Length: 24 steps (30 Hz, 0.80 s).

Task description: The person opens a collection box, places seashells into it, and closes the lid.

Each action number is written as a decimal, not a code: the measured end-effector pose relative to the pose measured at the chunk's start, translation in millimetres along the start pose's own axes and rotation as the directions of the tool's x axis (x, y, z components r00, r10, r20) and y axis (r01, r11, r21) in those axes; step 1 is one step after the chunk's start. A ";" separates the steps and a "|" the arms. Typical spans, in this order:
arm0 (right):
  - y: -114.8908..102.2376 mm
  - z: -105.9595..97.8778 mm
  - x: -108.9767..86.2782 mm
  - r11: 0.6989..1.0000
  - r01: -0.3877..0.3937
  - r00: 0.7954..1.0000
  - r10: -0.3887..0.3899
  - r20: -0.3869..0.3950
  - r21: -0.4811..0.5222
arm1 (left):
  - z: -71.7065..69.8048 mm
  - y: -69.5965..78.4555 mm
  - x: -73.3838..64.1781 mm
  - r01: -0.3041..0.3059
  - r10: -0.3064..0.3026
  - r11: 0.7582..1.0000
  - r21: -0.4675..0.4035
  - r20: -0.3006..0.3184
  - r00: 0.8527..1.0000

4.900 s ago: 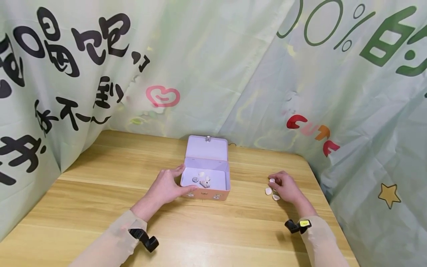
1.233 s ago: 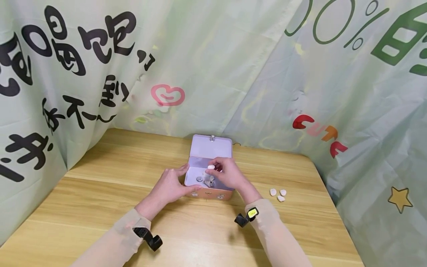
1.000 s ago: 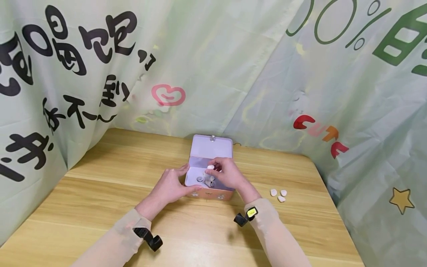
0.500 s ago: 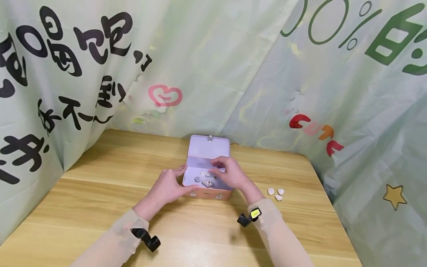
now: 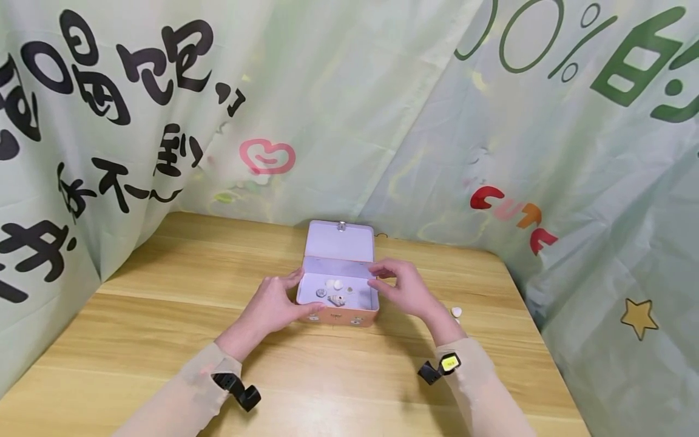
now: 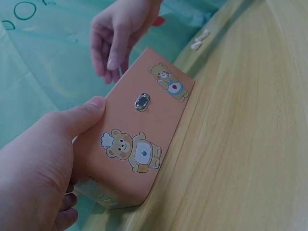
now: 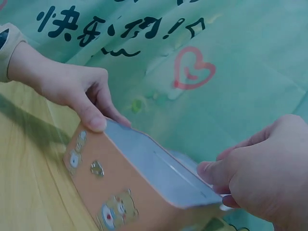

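A tin box (image 5: pixel 356 318), orange outside with bear pictures and lilac inside, stands on the table with its lid (image 5: pixel 340 241) tipped back. My left hand (image 5: pixel 273 305) grips its left end, thumb over the front rim. Inside lie a spiral seashell (image 5: pixel 337 300), a round grey ribbed piece (image 5: pixel 321 293), a white shell-like piece (image 5: pixel 338 284) with another beside it, and a tiny brownish piece (image 5: pixel 350 290). Over the box's right rim is my right hand (image 5: pixel 406 290), fingers loosely bent and nothing between them. The left wrist view shows the metal clasp (image 6: pixel 142 102) on the front.
On the wooden table (image 5: pixel 306 376), to the right, a white piece (image 5: pixel 455 311) shows past my right forearm, which hides part of that spot. A printed cloth curtain (image 5: pixel 338 121) hangs behind the table and along both sides.
My right hand carried a white piece from the right-hand group to the box, let go of it inside, and has since moved right to the rim. My left hand keeps its grip.
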State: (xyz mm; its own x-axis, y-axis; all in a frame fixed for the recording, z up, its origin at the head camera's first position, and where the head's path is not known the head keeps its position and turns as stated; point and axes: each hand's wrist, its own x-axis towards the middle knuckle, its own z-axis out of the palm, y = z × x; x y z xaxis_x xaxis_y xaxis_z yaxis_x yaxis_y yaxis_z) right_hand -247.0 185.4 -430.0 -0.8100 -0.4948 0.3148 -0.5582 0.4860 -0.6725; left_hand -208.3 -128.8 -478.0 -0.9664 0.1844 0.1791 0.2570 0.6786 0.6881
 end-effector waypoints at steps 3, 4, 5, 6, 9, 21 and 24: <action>4.6 -7.4 -10.7 1.000 -0.015 1.000 0.014 -0.024 -0.025 | -0.3 0.8 -0.2 0.011 -0.011 1.000 -0.007 0.009 1.000; 5.9 -9.9 -14.2 0.999 -0.022 0.999 0.021 -0.033 -0.032 | -0.4 1.2 -0.2 0.014 -0.014 1.000 -0.009 0.011 1.000; 7.4 -12.2 -17.5 0.999 -0.026 0.999 0.024 -0.042 -0.039 | -0.6 1.6 -0.3 0.016 -0.016 1.000 -0.011 0.012 1.000; 9.6 -14.6 -20.8 0.998 -0.030 0.998 0.028 -0.051 -0.047 | -0.7 2.0 -0.3 0.018 -0.017 1.000 -0.014 0.014 1.000; 14.1 -21.4 -31.1 0.997 -0.039 0.997 0.034 -0.072 -0.073 | -0.7 2.8 -0.3 0.014 -0.014 1.000 -0.013 0.016 1.000; 34.9 -47.2 -65.7 0.985 -0.127 0.990 0.119 -0.079 -0.112 | -0.3 1.9 -0.6 0.001 -0.001 1.000 -0.014 0.009 1.000; 39.2 -53.0 -74.9 0.983 -0.149 0.986 0.139 -0.092 -0.108 | -0.3 2.7 -0.3 0.002 -0.002 1.000 -0.019 0.009 1.000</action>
State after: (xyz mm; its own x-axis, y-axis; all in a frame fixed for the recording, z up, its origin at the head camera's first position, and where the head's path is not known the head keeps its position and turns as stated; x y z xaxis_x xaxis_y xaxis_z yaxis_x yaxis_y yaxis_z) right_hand -217.7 279.8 -444.4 -0.8928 -0.3537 0.2788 -0.4477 0.6291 -0.6355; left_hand -207.2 -127.3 -476.0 -0.9668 0.1896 0.1712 0.2547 0.6653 0.7018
